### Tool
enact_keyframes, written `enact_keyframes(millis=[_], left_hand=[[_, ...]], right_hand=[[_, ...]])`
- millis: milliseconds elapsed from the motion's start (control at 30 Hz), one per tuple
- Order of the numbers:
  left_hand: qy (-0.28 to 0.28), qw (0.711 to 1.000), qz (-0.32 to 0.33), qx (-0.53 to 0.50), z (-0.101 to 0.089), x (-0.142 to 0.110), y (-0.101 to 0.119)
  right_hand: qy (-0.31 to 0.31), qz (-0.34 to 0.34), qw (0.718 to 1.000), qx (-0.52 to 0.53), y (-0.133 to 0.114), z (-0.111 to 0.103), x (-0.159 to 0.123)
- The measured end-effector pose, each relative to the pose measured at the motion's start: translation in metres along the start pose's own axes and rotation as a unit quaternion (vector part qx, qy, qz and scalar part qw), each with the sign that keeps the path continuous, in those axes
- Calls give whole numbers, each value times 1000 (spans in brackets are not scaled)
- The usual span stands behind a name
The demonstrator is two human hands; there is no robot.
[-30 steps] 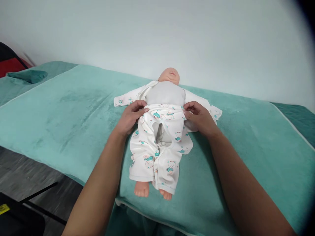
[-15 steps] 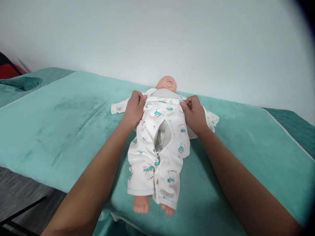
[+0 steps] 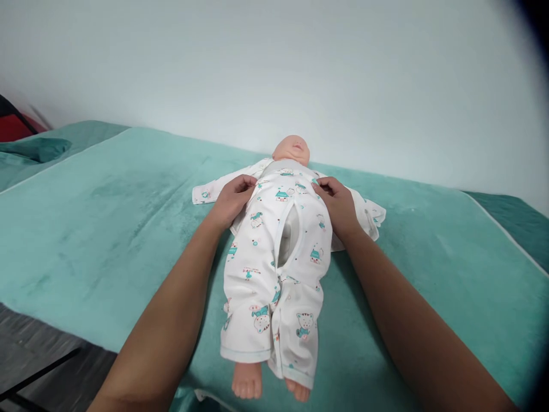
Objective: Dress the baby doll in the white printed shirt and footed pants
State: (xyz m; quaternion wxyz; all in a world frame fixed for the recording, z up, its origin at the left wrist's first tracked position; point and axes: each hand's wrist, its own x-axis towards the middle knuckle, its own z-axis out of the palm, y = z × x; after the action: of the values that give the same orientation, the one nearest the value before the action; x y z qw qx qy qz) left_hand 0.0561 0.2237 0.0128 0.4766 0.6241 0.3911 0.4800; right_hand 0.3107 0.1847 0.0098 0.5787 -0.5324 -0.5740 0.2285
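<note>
Pinched the waist of the white printed trousers (image 3: 257, 246) at both sides, with the left hand (image 3: 235, 195) on one edge and the right hand (image 3: 335, 200) on the other. Had the doll (image 3: 281, 151) lying face up between the hands, its head (image 3: 295, 148) beyond them and bare feet (image 3: 247, 380) between the forearms (image 3: 171, 315). Saw printed sleeves (image 3: 210, 190) spread outward past each hand, a green cover (image 3: 107, 240) beneath, and a pale wall (image 3: 274, 68) farther off.

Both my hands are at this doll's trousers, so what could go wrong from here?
Loose cloth of the white top spreads beside the right hand, so it might get caught in the trousers. The trousers' front split gapes, and a hard pull could widen it. The doll's feet lie near the front edge of the green cover, so a tug toward you might slide them over.
</note>
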Motion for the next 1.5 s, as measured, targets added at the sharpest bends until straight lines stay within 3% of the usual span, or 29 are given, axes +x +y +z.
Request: enact_keyframes(millis=[133,267,500,633,767,900,1033,1133,1267,1500], left_hand=[[14,995,78,53,2,1,8],[15,991,89,95,6,2,9],[-16,991,82,105,4,7,5],[-10,982,140,123,7,10,6],[-4,968,186,167,9,13,9],[-11,972,151,181,9,18,11],[46,967,101,227,6,38,4],[84,962,75,248,4,61,-6],[93,967,65,227,7,80,-13],[79,979,72,176,16,68,-8]], right_hand=[[-34,-95,992,-69,5,-2,6],[-70,-75,991,-86,6,-3,9],[-8,-52,977,-206,8,-1,20],[23,-38,973,-227,13,1,31],[6,-33,986,-165,16,2,33],[-45,-32,995,-84,18,2,30],[-68,-12,990,-119,17,1,30],[-45,1,987,-152,16,1,32],[-3,22,984,-177,18,2,41],[23,57,979,-194,20,10,51]])
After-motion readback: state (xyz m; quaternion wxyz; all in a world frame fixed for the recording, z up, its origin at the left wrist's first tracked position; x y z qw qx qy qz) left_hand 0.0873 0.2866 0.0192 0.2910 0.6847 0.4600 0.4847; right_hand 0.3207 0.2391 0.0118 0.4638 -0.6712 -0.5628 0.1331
